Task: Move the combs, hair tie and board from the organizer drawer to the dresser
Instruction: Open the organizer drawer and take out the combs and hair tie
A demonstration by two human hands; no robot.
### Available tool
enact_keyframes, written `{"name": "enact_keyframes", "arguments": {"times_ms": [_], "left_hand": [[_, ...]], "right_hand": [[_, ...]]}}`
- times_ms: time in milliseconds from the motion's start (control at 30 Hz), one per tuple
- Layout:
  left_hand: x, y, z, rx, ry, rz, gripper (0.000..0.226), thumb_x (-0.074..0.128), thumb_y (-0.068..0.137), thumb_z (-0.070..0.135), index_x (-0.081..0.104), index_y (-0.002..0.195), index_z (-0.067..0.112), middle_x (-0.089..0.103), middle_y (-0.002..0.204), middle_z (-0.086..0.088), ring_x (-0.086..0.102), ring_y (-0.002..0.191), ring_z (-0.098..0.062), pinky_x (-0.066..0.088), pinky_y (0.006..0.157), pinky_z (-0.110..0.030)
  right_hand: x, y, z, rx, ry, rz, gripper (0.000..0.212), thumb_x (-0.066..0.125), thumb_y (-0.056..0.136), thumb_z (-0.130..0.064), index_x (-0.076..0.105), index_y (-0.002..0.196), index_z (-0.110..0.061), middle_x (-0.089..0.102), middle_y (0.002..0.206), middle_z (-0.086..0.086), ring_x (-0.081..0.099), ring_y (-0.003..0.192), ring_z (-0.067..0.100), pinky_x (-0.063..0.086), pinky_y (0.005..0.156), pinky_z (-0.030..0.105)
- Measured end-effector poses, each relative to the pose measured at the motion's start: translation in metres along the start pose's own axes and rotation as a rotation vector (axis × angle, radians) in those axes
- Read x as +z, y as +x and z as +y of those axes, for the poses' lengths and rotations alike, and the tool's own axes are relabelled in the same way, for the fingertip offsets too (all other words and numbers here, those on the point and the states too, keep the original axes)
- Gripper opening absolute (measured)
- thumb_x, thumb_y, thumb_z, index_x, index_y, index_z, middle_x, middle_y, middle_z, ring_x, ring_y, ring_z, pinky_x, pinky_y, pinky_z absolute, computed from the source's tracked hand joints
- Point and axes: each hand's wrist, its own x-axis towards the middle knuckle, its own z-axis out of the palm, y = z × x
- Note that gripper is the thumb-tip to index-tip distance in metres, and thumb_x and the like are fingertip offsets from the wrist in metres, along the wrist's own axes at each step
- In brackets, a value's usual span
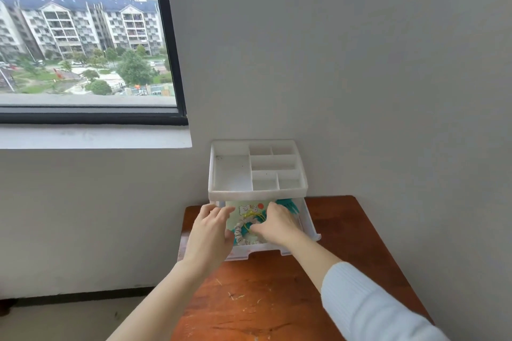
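Note:
A white plastic organizer point(257, 191) stands at the back of the wooden dresser point(266, 299), its clear drawer point(310, 227) pulled out. Inside lie a pale green illustrated board point(243, 209), a white beaded hair tie point(240, 232), a yellow-green loop on the board, and a teal comb point(289, 203) at the back right. My left hand point(209, 232) rests on the drawer's left edge, fingers touching the board's left side. My right hand point(277, 225) reaches into the drawer, its fingers curled over the items near the hair tie; what it grips is hidden.
The organizer's top tray point(231, 174) has several bare compartments. A grey wall stands right behind the dresser. A window point(83, 36) with a sill lies to the upper left. The dresser's near surface shows scratches and small paint flecks.

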Motion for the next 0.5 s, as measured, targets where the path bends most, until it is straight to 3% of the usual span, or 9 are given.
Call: {"name": "enact_keyframes", "arguments": {"times_ms": [200, 367, 500], "left_hand": [[0.005, 0.002, -0.002, -0.018, -0.007, -0.056, 0.040, 0.058, 0.086, 0.017, 0.059, 0.125, 0.016, 0.062, 0.125, 0.003, 0.040, 0.126, -0.016, 0.041, 0.102, -0.026], [0.006, 0.013, 0.001, 0.029, 0.153, -0.156, 0.036, 0.058, 0.088, 0.027, 0.063, 0.122, 0.019, 0.066, 0.121, 0.000, 0.046, 0.125, -0.018, 0.007, 0.121, -0.034], [0.002, 0.023, 0.005, 0.056, 0.280, -0.248, 0.032, 0.058, 0.087, 0.030, 0.067, 0.115, 0.018, 0.069, 0.110, -0.002, 0.055, 0.114, -0.019, 0.002, 0.121, -0.035]], "right_hand": [[0.011, 0.011, 0.001, 0.075, 0.074, 0.062, 0.036, 0.072, 0.076, -0.022, 0.053, 0.105, -0.013, 0.064, 0.102, 0.005, 0.064, 0.087, 0.024, 0.055, 0.069, 0.035], [0.012, 0.015, 0.005, 0.023, 0.057, 0.063, 0.026, 0.069, 0.078, -0.017, 0.058, 0.100, -0.011, 0.066, 0.099, 0.007, 0.064, 0.082, 0.024, 0.057, 0.069, 0.037], [0.005, 0.014, 0.008, -0.023, 0.115, 0.023, 0.020, 0.068, 0.076, -0.020, 0.061, 0.093, -0.012, 0.065, 0.094, 0.005, 0.060, 0.077, 0.019, 0.045, 0.056, 0.027]]}}
